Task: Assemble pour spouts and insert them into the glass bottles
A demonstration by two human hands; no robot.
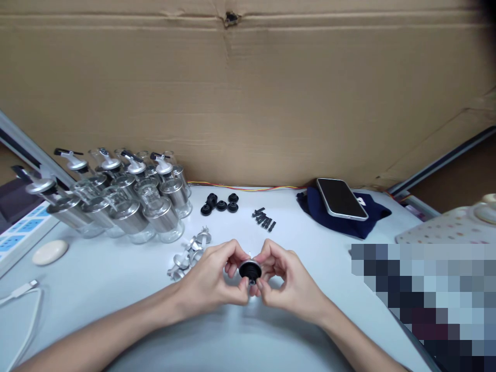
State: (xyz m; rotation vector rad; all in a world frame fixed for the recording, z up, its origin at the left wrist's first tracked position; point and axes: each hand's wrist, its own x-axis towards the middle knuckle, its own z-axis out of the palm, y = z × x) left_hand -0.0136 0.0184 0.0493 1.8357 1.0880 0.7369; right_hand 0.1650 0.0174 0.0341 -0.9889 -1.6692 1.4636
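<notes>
Between my left hand point(217, 274) and my right hand point(289, 276) is a pourer stopper point(250, 269), a silver cap with a black ribbed rubber plug. Fingers and thumbs of both hands pinch it, and the plug's narrow end faces me. Loose silver pourer tops point(189, 256) lie just left of my left hand, partly hidden by it. Beyond the hands, several black rubber plugs point(221, 205) and a group of small black strips point(265, 219) rest on the white table point(240, 227).
Glass bottles with steel sleeves point(127, 217) crowd the left; several carry pourers. A white oval object point(50, 252), a cable point(29, 289) and a power strip point(23, 230) lie near them. A phone point(341, 199) rests on dark blue cloth point(368, 217). Cardboard point(248, 103) stands behind.
</notes>
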